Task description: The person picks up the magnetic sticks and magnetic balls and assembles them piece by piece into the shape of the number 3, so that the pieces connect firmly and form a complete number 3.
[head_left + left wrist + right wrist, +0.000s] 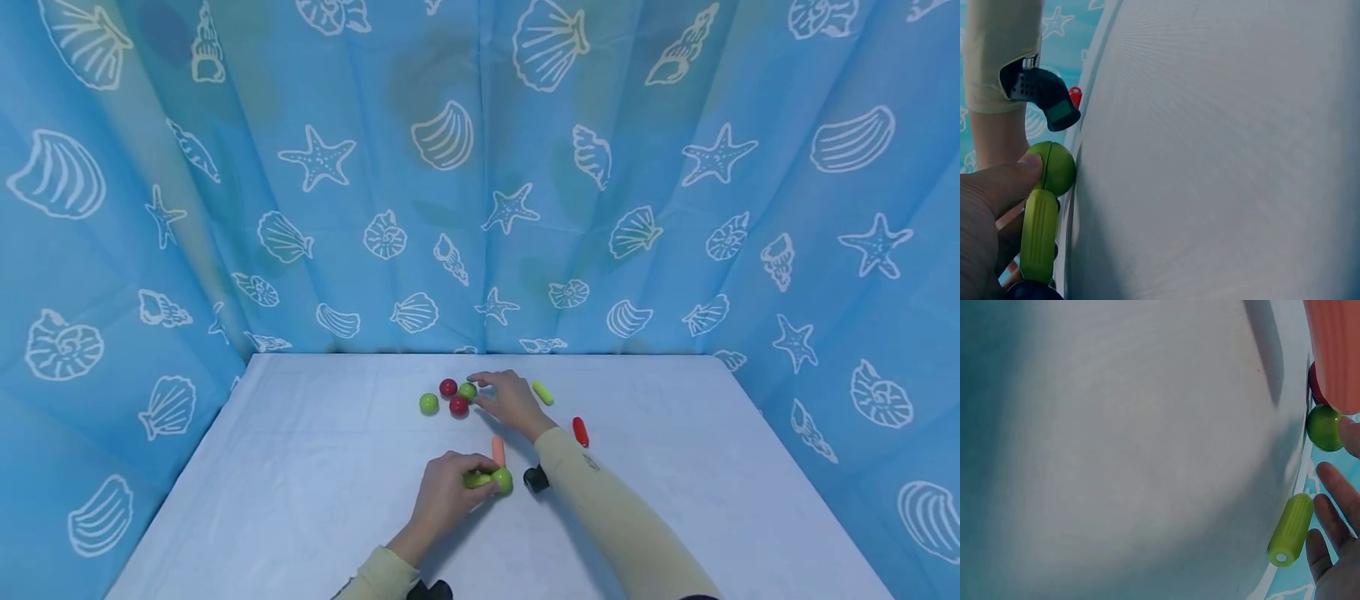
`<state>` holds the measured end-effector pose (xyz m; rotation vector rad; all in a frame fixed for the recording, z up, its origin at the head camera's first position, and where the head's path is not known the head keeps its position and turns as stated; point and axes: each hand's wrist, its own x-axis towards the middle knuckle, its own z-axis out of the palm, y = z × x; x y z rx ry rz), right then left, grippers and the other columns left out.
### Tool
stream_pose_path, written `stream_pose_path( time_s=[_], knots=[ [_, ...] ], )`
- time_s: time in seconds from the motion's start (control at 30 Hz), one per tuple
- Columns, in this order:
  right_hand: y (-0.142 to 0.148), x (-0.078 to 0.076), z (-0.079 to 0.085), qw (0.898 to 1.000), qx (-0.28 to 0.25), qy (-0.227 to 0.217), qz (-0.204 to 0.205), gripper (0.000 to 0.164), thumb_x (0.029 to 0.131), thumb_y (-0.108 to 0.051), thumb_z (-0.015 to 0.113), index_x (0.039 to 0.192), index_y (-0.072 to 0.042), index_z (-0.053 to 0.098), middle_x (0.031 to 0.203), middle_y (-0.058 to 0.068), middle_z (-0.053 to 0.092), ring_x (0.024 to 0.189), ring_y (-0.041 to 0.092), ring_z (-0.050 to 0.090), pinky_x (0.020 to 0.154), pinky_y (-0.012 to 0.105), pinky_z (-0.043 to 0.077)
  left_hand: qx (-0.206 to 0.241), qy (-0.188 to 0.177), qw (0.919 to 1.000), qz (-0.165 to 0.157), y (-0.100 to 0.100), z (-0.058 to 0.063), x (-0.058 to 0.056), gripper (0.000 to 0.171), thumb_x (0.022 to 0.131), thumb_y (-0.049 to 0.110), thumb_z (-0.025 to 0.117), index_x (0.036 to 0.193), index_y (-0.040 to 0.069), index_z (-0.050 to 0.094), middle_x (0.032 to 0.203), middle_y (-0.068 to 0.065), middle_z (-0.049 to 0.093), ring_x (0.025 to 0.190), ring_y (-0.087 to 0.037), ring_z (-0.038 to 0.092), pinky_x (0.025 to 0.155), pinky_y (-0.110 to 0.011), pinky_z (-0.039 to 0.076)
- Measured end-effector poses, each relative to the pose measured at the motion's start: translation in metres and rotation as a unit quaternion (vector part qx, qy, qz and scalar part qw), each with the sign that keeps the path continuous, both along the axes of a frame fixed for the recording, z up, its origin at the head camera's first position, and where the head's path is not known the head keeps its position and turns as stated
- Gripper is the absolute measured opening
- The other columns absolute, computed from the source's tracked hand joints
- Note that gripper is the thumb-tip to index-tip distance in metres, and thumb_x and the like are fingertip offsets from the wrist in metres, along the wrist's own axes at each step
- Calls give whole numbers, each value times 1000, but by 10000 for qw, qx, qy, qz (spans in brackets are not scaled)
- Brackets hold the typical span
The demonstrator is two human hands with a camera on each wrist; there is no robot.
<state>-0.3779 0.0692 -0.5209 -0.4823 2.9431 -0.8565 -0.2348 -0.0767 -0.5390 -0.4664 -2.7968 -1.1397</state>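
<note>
My left hand [450, 492] pinches a green ball [502, 481] at the front centre. In the left wrist view the thumb presses on the ball, and a ridged yellow-green stick [1039, 237] lines up end-on with it. A coral stick [498, 451] lies just beyond this hand. My right hand [510, 402] reaches to the back, its fingers spread around another green ball [467, 391]. The right wrist view has the thumb overlapping that green ball [1324, 429] and the other fingers apart from it. Two red balls [459, 406] and a further green ball [428, 403] sit beside it.
A yellow-green stick [543, 392] lies to the right of my right hand, and a red stick [581, 432] lies beyond the right forearm. White cloth covers the table [300, 467]. A blue shell-patterned curtain [480, 183] surrounds its back and sides.
</note>
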Motion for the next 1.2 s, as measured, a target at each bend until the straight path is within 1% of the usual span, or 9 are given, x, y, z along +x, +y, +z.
stream_pose_path(
  time_s=[0.13, 0.33, 0.5, 0.63, 0.73, 0.87, 1.0, 1.2],
  knots=[
    [-1, -2, -2, 9999, -35, -130, -42, 42, 96, -30, 73, 136, -37, 63, 126, 0, 66, 129, 25, 53, 106, 52, 43, 3, -32, 10000, 25, 0, -1, 0, 25, 84, 30, 84, 108, 27, 78, 95, 20, 73, 90, -6, 59, 82, -35, 47],
    [-3, -2, -2, 9999, -86, -78, 69, 42, 97, -28, 72, 137, -37, 63, 128, 1, 66, 129, 27, 52, 106, 56, 42, -9, -78, 10000, 59, 1, 0, 0, 25, 84, 30, 84, 108, 27, 79, 95, 20, 73, 90, -6, 59, 82, -35, 47],
    [-5, -3, -2, 9999, 68, 3, 140, 40, 97, -28, 71, 136, -35, 64, 127, 0, 67, 128, 27, 53, 107, 54, 41, 10, -77, 10000, 43, 1, 1, 1, 25, 84, 30, 84, 108, 27, 78, 95, 21, 73, 89, -5, 58, 82, -34, 46],
    [-7, -3, 0, 9999, 19, 37, 129, 37, 96, -25, 73, 132, -31, 67, 123, -1, 69, 125, 27, 54, 108, 55, 39, 43, -49, 10000, 25, 0, 1, 1, 24, 84, 30, 85, 107, 27, 78, 95, 21, 73, 89, -6, 58, 82, -35, 46],
    [-9, -4, 2, 9999, -20, 43, 106, 34, 95, -23, 73, 129, -28, 68, 120, 0, 69, 123, 27, 56, 107, 54, 41, 43, -26, 10000, 30, 0, 0, 1, 24, 84, 31, 85, 107, 28, 78, 95, 21, 73, 89, -5, 58, 82, -35, 46],
    [-10, -3, 4, 9999, 117, -13, 57, 34, 96, -23, 73, 129, -28, 67, 120, -1, 68, 123, 26, 56, 106, 50, 43, 46, 3, 10000, 28, 1, -1, 1, 24, 83, 31, 85, 107, 28, 78, 95, 21, 72, 89, -6, 58, 82, -34, 46],
    [-9, -1, 6, 9998, 216, 12, 29, 34, 95, -23, 73, 128, -27, 67, 119, 1, 69, 121, 26, 57, 106, 50, 43, 50, 63, 10000, 24, 1, -2, 1, 25, 83, 31, 85, 107, 28, 78, 95, 21, 73, 90, -6, 59, 82, -35, 46],
    [-5, 2, 7, 9994, 339, 58, -40, 30, 96, -27, 72, 125, -28, 69, 116, 1, 68, 115, 25, 56, 102, 49, 45, 22, 144, 9999, 65, 0, -2, 1, 25, 82, 32, 85, 106, 29, 78, 94, 20, 73, 89, -6, 60, 82, -34, 47]
  ],
)
